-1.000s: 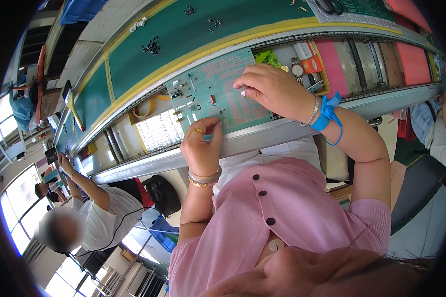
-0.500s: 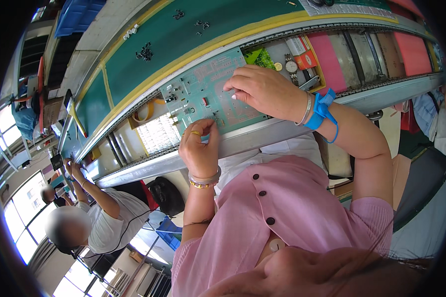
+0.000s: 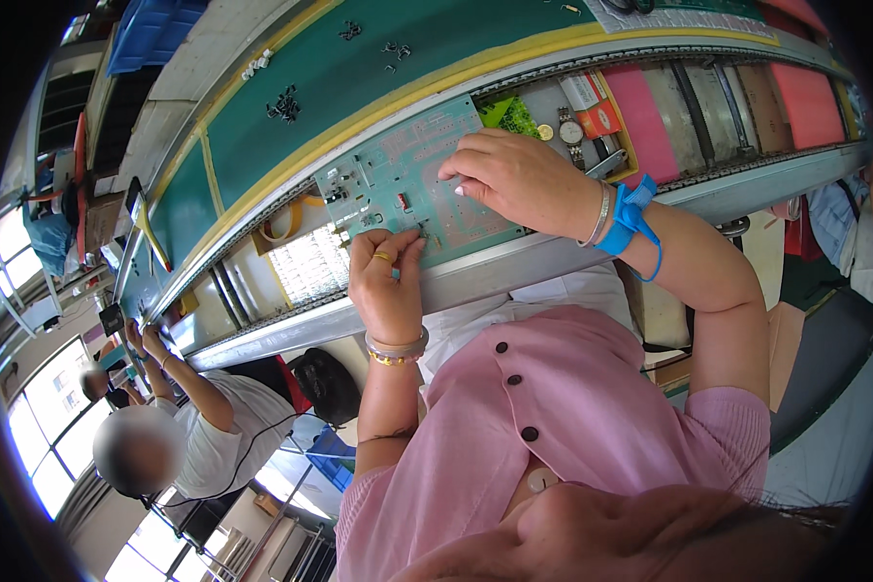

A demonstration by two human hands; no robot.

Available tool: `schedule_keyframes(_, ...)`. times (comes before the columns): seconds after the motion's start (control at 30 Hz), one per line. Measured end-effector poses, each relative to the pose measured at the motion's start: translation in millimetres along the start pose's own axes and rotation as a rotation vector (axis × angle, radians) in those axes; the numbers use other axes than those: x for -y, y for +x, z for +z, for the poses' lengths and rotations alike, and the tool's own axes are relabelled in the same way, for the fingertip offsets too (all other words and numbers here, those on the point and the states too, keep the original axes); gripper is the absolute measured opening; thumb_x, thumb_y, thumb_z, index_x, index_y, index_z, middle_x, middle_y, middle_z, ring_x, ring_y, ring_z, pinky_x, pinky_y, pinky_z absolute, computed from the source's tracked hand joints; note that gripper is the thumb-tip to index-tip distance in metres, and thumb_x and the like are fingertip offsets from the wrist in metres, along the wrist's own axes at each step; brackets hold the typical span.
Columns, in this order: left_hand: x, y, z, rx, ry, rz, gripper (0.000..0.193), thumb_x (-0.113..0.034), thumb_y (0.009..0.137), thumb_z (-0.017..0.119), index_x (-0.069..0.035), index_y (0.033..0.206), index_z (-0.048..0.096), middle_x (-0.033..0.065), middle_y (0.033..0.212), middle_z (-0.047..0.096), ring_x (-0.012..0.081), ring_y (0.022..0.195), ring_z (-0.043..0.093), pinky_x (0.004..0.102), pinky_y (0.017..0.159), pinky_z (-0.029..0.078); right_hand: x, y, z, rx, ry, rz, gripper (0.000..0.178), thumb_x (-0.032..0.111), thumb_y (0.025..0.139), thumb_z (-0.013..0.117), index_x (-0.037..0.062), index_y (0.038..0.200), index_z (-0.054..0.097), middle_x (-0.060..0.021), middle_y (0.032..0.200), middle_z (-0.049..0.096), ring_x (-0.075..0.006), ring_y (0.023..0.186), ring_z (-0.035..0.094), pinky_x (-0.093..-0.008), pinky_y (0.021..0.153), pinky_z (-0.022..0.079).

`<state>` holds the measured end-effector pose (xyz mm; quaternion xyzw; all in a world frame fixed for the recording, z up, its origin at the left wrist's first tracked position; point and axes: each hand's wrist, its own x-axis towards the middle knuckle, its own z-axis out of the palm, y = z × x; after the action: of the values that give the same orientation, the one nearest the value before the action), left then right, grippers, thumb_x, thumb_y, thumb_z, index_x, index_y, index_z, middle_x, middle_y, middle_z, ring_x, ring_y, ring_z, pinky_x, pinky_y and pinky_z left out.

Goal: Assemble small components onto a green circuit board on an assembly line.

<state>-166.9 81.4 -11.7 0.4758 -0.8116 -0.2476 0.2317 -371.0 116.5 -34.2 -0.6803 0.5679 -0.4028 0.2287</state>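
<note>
A green circuit board (image 3: 412, 160) lies across the rails in front of me, with several small parts standing on its left half. One of them is a red component (image 3: 403, 201). My left hand (image 3: 388, 281) is at the board's near left edge, thumb and fingers pinched close to some small upright parts (image 3: 429, 233). Whatever sits between those fingertips is hidden. Above the board's right half, my right hand (image 3: 529, 179) has its fingers curled and closed over the surface; I cannot make out what they hold, if anything. A blue wrist strap (image 3: 630, 218) circles my right wrist.
Beyond the rail, small black components (image 3: 283, 104) lie in piles on the green bench (image 3: 359, 68), near white parts (image 3: 257, 63). A watch (image 3: 570, 131) and a red-and-white box (image 3: 590, 102) sit right of the board. At left, another person's hands (image 3: 145, 339) reach the line.
My left hand has shifted slightly left, and its fingertips have moved a little over the board's edge. My right hand has hardly moved.
</note>
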Motion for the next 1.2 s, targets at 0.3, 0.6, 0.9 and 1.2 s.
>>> schedule_keyframes(0.3, -1.0, 19.5, -15.3, 0.106, 0.041, 0.072, 0.014, -0.003, 0.069, 0.075, -0.002, 0.08, 0.067, 0.005, 0.078, 0.054, 0.0138, 0.057, 0.053, 0.0263, 0.053, 0.045, 6.1, 2.9, -4.7, -0.039, 0.002, -0.012, 0.016, 0.006, 0.079, 0.062, 0.0054, 0.094, 0.06, -0.008, 0.085, 0.056, -0.0279, 0.084, 0.056, -0.0374, 0.072, 0.046)
schedule_keyframes(0.6, 20.7, 184.8, -11.2, 0.061, 0.052, 0.431, 0.013, -0.011, 0.072, 0.073, -0.007, 0.084, 0.069, 0.0077, 0.086, 0.06, 0.022, 0.072, 0.061, 0.0303, 0.063, 0.051, 5.3, 7.8, -13.2, -0.137, -0.043, -0.021, 0.011, 0.004, 0.078, 0.061, 0.005, 0.089, 0.062, -0.0075, 0.079, 0.058, -0.0272, 0.076, 0.057, -0.0364, 0.065, 0.047)
schedule_keyframes(0.9, 45.9, 252.0, 26.1, 0.014, 0.106, 0.573, 0.015, -0.012, 0.071, 0.073, -0.01, 0.085, 0.07, 0.0072, 0.088, 0.061, 0.0236, 0.079, 0.059, 0.0324, 0.066, 0.051, 1.2, 8.5, -13.7, -0.105, -0.06, 0.013, 0.01, 0.005, 0.078, 0.061, 0.0054, 0.088, 0.061, -0.0073, 0.08, 0.058, -0.0272, 0.077, 0.057, -0.0371, 0.066, 0.047)
schedule_keyframes(1.2, 31.1, 207.8, -0.9, 0.062, -0.036, 0.444, 0.007, -0.007, 0.072, 0.071, -0.007, 0.078, 0.067, 0.0059, 0.087, 0.063, 0.0205, 0.077, 0.061, 0.0306, 0.064, 0.049, 2.6, 11.8, -18.0, -0.102, -0.066, 0.027, 0.01, 0.006, 0.079, 0.062, 0.0052, 0.089, 0.062, -0.0072, 0.08, 0.058, -0.0256, 0.076, 0.057, -0.0352, 0.066, 0.047)
